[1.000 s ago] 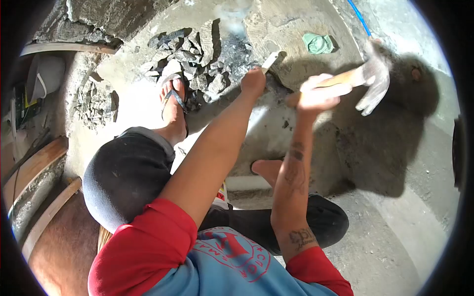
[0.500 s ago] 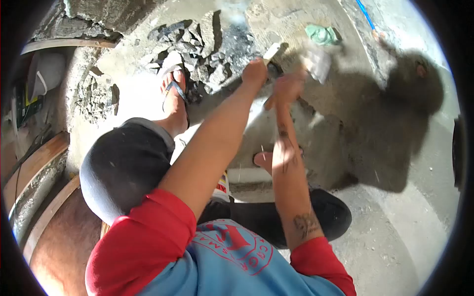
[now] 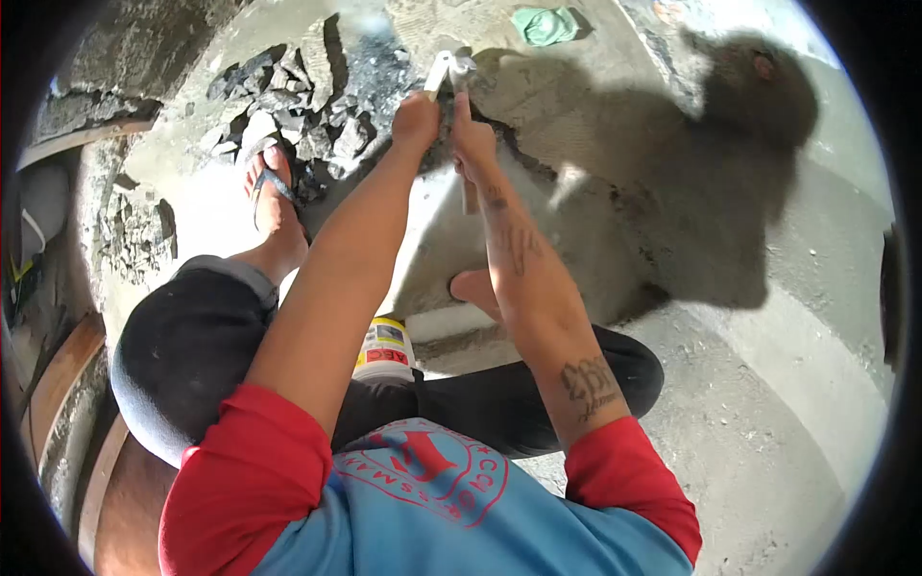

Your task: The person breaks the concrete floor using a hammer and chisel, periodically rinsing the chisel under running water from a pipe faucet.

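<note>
1. Left hand (image 3: pixel 416 123): fingers clenched round a pale bar (image 3: pixel 438 73) protruding beyond them; likely stiff, best held mid-length.
2. Right hand (image 3: pixel 475 144): fingers wrapping the hammer handle (image 3: pixel 470 200), hammer head (image 3: pixel 462 68) (probably heavy) just beyond them.

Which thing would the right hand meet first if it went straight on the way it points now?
Probably the pale tool gripped in the left hand: the right hand points toward it, the hammer it holds leading. Depth is unclear, so hammer and tool may already touch.
</note>
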`<state>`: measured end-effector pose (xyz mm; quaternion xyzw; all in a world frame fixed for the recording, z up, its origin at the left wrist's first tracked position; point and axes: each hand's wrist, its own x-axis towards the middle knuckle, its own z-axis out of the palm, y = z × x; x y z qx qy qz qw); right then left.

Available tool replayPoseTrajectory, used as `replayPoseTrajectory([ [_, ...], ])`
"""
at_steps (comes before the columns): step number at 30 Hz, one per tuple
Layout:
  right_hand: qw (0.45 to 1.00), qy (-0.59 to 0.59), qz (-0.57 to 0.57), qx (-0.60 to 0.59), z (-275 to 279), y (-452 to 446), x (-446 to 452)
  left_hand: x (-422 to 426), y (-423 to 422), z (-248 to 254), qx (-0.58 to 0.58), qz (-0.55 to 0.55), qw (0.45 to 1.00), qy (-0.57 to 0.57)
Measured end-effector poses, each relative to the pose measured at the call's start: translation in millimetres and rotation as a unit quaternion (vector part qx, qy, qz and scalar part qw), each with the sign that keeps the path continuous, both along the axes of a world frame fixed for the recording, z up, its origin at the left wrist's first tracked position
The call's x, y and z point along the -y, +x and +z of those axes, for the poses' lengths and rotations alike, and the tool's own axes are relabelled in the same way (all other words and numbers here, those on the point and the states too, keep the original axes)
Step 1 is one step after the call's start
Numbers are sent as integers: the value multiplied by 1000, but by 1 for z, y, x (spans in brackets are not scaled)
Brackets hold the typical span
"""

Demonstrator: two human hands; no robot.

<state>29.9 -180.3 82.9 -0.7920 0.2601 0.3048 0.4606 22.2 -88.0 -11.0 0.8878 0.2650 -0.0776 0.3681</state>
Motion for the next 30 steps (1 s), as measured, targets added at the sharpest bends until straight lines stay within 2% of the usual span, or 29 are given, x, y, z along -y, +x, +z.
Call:
replayPoseTrajectory([
  [2,1000,-18,8,-2,19,6,1,-4,4,8,-2,-5,1000,-10],
  [3,998,5,-24,56,10,5,8,-2,0,6,-10,5,1000,3],
  [4,998,3,-25,59,29,6,5,-1,3,3,-15,16,1000,18],
  [6,965,168,-168,114,73,9,0,-2,10,-6,-3,24,1000,18],
  [7,950,219,-157,159,85,8,4,1,6,-10,0,24,1000,16],
  [8,949,220,-158,160,84,8,4,0,7,-14,7,27,999,17],
  [10,924,257,-144,242,69,9,6,-2,9,7,-14,18,1000,21],
  [11,914,248,-130,292,18,14,8,-2,8,15,-38,10,999,22],
  [13,941,17,38,337,9,4,-4,1,2,13,-34,10,999,24],
  [14,997,53,15,62,10,7,-2,-1,4,14,-24,12,999,30],
  [15,996,53,18,66,25,19,-5,-3,7,15,-19,14,999,30],
  [17,989,109,-38,87,56,38,0,-3,3,14,-15,-3,1000,19],
  [18,976,150,-81,137,84,39,-4,-4,4,13,-14,-5,1000,19],
  [20,899,305,-131,286,91,39,5,-1,4,9,-14,17,1000,14],
  [21,827,478,-134,263,59,45,23,1,3,10,-15,17,1000,14],
  [22,825,481,-134,263,31,37,21,0,4,11,-19,13,999,27],
  [23,847,133,-1,514,3,24,11,-1,5,13,-23,7,999,41],
  [24,797,-51,88,595,7,17,5,-1,6,12,-24,4,999,44],
  [25,700,-246,130,657,11,9,-1,-1,6,12,-25,9,999,37],
  [26,924,-126,53,357,17,5,-2,-2,5,12,-26,14,999,30],
  [27,999,14,-31,0,31,5,-7,-2,5,10,-26,13,999,31],
  [28,999,15,-31,1,38,11,-7,-3,7,6,-22,2,999,40],
  [30,982,59,-50,174,53,20,2,-2,3,-3,-24,-9,999,46],
])
